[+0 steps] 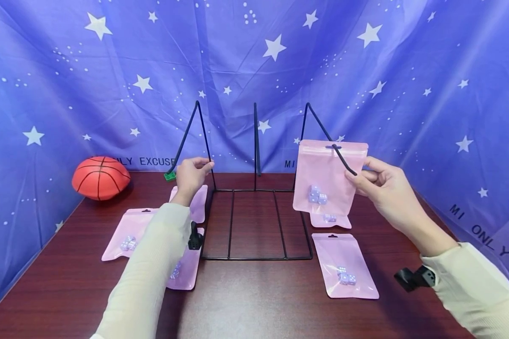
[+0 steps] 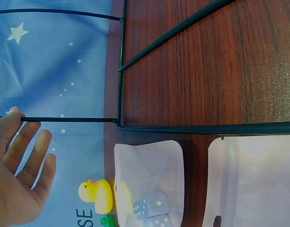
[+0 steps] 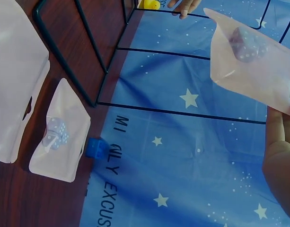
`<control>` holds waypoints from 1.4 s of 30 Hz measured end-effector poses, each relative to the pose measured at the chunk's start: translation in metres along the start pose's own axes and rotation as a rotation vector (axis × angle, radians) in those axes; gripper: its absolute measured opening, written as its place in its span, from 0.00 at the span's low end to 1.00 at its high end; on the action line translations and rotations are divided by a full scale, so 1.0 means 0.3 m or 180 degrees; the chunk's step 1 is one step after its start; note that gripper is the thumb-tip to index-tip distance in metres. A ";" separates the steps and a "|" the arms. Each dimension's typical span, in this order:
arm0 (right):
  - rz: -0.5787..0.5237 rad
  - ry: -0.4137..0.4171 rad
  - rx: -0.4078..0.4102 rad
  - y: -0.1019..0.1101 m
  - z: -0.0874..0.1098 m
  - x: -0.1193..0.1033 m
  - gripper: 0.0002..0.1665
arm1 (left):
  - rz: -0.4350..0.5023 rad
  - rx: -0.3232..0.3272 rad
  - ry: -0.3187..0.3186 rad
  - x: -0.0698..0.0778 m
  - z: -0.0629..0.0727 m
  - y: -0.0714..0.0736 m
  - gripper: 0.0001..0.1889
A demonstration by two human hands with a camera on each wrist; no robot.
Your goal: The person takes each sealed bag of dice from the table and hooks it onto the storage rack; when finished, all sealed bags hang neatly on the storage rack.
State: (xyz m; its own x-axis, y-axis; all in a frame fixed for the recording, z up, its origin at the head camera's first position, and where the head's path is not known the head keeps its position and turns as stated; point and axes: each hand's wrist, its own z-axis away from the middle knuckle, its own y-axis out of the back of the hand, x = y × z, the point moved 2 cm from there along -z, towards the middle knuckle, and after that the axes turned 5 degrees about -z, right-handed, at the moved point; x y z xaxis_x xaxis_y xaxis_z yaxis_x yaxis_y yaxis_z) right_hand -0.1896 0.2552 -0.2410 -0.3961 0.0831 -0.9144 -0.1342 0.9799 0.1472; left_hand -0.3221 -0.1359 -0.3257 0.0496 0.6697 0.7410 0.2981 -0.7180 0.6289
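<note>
My right hand (image 1: 388, 190) pinches the right edge of a pink zip pouch (image 1: 318, 167) with purple dice in its bottom. The front part of the right arm (image 1: 320, 123) of a black wire rack (image 1: 258, 258) comes out through the pouch's hang hole, its tip by my thumb. In the right wrist view the pouch (image 3: 225, 71) tilts above my fingers (image 3: 276, 130). On the other side, my left hand (image 1: 192, 175) pinches the rack's left upright between thumb and fingertips; the left wrist view shows its other fingers (image 2: 43, 165) loosely bent.
Below the held pouch, two more pink pouches (image 1: 354, 287) lie right of the rack; several (image 1: 129, 223) lie left, partly under my left sleeve. A red ball (image 1: 101, 178) sits back left. By the curtain are a yellow duck (image 2: 103, 196), green block (image 1: 170, 176) and blue block (image 3: 97, 148).
</note>
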 end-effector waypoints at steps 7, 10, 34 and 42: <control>-0.0293 0.0015 0.0152 -0.009 -0.032 0.029 0.05 | -0.0020 -0.0003 -0.0007 -0.003 -0.002 -0.003 0.16; -0.0523 0.0074 0.0243 -0.015 -0.047 0.039 0.06 | -0.0028 -0.0001 -0.0012 -0.006 -0.002 -0.003 0.16; -0.0787 0.0078 0.0720 -0.054 -0.166 0.091 0.07 | 0.0029 -0.0013 -0.0010 -0.005 0.001 -0.002 0.16; -0.0702 0.0056 0.0763 -0.057 -0.199 0.105 0.07 | 0.0017 0.0008 -0.0037 -0.008 0.000 -0.002 0.16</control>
State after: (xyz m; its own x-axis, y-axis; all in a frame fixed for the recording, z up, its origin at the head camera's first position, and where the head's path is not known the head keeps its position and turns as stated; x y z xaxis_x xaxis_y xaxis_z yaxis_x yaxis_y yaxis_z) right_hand -0.2540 0.2304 -0.2497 -0.3972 -0.1370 -0.9074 -0.0016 0.9889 -0.1486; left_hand -0.3223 -0.1370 -0.3278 0.0624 0.6680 0.7415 0.3002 -0.7211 0.6244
